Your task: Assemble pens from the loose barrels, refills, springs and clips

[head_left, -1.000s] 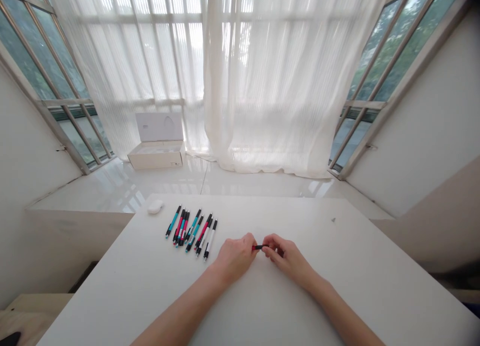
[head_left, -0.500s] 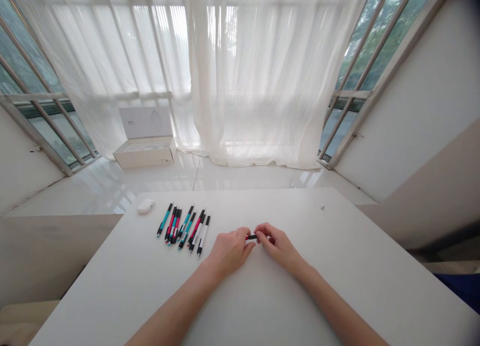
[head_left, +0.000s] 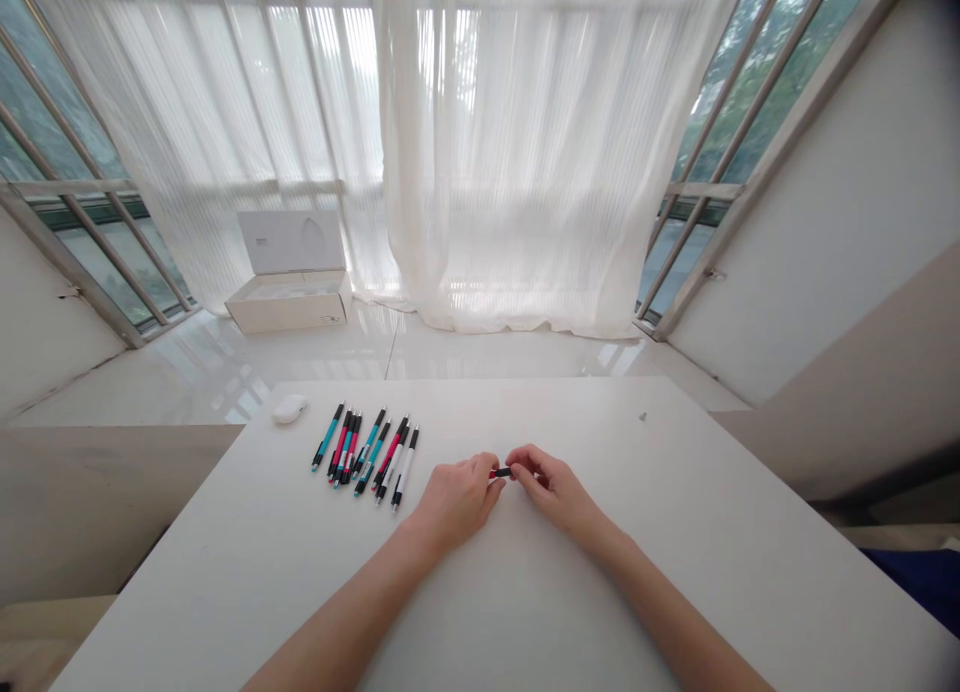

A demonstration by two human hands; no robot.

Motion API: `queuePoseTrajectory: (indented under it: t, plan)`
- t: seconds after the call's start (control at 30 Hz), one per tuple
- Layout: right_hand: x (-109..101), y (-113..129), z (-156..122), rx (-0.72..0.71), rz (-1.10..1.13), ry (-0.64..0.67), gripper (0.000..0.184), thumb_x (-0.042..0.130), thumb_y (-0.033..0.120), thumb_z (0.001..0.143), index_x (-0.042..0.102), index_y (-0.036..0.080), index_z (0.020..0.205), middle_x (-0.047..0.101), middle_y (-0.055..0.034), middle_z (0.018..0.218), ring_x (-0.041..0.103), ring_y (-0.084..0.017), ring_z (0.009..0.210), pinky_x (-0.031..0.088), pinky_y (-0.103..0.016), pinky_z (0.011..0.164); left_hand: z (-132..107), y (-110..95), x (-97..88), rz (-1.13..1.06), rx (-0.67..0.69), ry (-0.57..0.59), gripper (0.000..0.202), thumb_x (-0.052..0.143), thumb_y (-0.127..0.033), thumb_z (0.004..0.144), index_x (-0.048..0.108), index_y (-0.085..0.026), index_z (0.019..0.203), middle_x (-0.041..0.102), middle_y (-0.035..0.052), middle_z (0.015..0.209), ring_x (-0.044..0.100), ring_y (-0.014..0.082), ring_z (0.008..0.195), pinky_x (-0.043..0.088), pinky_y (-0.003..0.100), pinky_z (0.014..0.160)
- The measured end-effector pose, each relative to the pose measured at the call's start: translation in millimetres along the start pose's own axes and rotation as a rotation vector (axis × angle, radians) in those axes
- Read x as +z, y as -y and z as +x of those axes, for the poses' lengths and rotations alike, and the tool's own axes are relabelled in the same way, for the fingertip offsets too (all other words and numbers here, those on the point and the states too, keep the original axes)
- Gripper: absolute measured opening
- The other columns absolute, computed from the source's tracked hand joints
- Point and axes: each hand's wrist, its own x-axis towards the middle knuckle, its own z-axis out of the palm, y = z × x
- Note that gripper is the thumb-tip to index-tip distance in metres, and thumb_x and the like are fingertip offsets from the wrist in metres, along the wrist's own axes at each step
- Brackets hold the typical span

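Note:
Between my two hands lies a pen (head_left: 502,472) with a black grip and a bit of red showing; the rest of it is hidden by my fingers. My left hand (head_left: 459,494) is closed around its red part. At the black end, the fingertips of my right hand (head_left: 551,487) pinch the tip. Off to the left, several click pens (head_left: 371,457) in teal, pink-red and white, all with black ends, lie side by side in a loose row on the white table (head_left: 480,612).
A small white rounded case (head_left: 290,409) sits at the table's far left corner. A tiny grey piece (head_left: 643,416) lies at the far right. Beyond the table, an open white box (head_left: 289,300) stands on the sill before the sheer curtain (head_left: 517,172).
Hardly anything differs: both hands keep their hold on the pen, and the whole view has shifted very slightly. The row of pens stays in place.

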Motion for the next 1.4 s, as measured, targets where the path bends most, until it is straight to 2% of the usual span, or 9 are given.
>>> queuePoseTrajectory:
  t: [0.1,0.27,0.43,0.7,0.87,0.97,1.17,1.27,1.4]
  plan:
    - [-1,-4,1,0.008,0.041,-0.037,0.018,0.050,0.034,0.084,0.058,0.022,0.093,0.059,-0.0014,0.081,0.052,-0.014,0.069,0.043,-0.025,0.056,0,0,-0.1,0.005,0.001,-0.007,0.017,0.035,-0.030,0.097,0.047,-0.020,0.103,0.066,0.0028,0.092,0.064,0.0173,0.077,0.041,0.025,0.060]
    - [-7,-8,1,0.041,0.066,-0.068,0.018,0.052,0.033,0.080,0.060,0.021,0.091,0.050,0.0024,0.068,0.047,-0.012,0.061,0.041,-0.024,0.055,0,0,-1.3,0.043,0.001,-0.014,0.020,0.031,-0.029,0.098,0.049,-0.020,0.096,0.065,0.0024,0.087,0.062,0.0170,0.072,0.039,0.025,0.057]
    - [-19,-7,3,0.078,0.115,-0.145,0.023,0.056,0.039,0.079,0.060,0.020,0.092,0.054,0.0005,0.073,0.049,-0.013,0.064,0.042,-0.025,0.056,1,1,-1.0,0.026,-0.025,-0.029,0.017,0.033,-0.025,0.096,0.049,-0.020,0.092,0.065,0.0028,0.084,0.061,0.0169,0.070,0.042,0.026,0.059]
    - [-24,-10,3,0.067,0.148,-0.187,0.032,0.060,0.049,0.078,0.060,0.020,0.091,0.058,-0.0024,0.079,0.053,-0.015,0.071,0.045,-0.026,0.060,-2,1,-3.9,-0.044,0.060,-0.053,0.030,0.034,-0.016,0.093,0.043,-0.021,0.121,0.063,0.0046,0.100,0.062,0.0164,0.082,0.046,0.025,0.067]
    - [-31,-14,5,0.068,0.124,-0.119,0.032,0.059,0.050,0.079,0.060,0.020,0.089,0.056,-0.0006,0.072,0.050,-0.014,0.065,0.042,-0.025,0.056,-2,-1,-6.1,0.006,0.039,-0.055,0.022,0.031,-0.029,0.098,0.051,-0.021,0.102,0.063,0.0033,0.090,0.062,0.0164,0.075,0.044,0.025,0.061]
    - [-50,-27,6,0.083,0.018,-0.202,0.035,0.059,0.052,0.077,0.061,0.019,0.090,0.056,-0.0001,0.067,0.047,-0.013,0.056,0.038,-0.025,0.050,-1,0,-3.4,0.016,0.008,-0.030,0.021,0.031,-0.030,0.098,0.051,-0.021,0.096,0.063,0.0031,0.088,0.062,0.0161,0.072,0.044,0.025,0.060]
    - [-97,-67,2,0.303,-0.544,-0.588,0.027,0.056,0.046,0.074,0.066,0.023,0.086,0.057,0.0002,0.057,0.053,-0.018,0.056,0.039,-0.029,0.055,0,0,-1.7,0.053,0.000,0.018,0.020,0.032,-0.028,0.097,0.050,-0.020,0.095,0.064,0.0032,0.087,0.062,0.0171,0.070,0.043,0.026,0.059]
    - [-105,-78,-1,0.426,-0.663,-0.615,0.025,0.055,0.045,0.075,0.066,0.025,0.086,0.064,-0.0035,0.067,0.058,-0.021,0.063,0.038,-0.029,0.053,0,0,-2.8,0.057,0.008,0.017,0.021,0.032,-0.027,0.097,0.051,-0.020,0.096,0.064,0.0033,0.088,0.062,0.0175,0.070,0.044,0.026,0.059]
    - [-104,-82,-1,0.455,-0.762,-0.624,0.025,0.052,0.045,0.077,0.064,0.024,0.080,0.068,-0.0072,0.080,0.059,-0.023,0.069,0.036,-0.030,0.051,0,-1,-3.7,0.044,0.008,0.022,0.021,0.032,-0.028,0.097,0.051,-0.020,0.095,0.064,0.0042,0.088,0.063,0.0176,0.070,0.045,0.027,0.061]
